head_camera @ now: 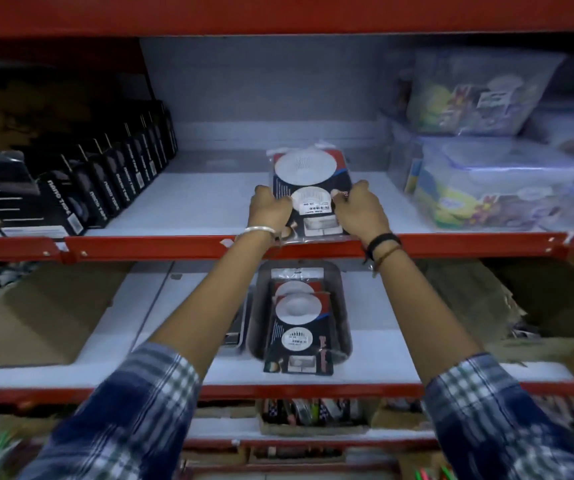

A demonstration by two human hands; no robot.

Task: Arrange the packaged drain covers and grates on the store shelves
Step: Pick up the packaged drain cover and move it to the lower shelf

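With both arms outstretched, left hand (269, 211) and right hand (360, 208) grip the drain cover pack (309, 174) by its sides

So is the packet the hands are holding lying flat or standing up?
Lying flat. The packet rests face-up on the upper shelf, left hand and right hand gripping its sides.

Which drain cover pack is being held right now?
The pack on the upper shelf, gripped by the left hand and right hand. The packs on the lower shelf lie untouched in a tray.
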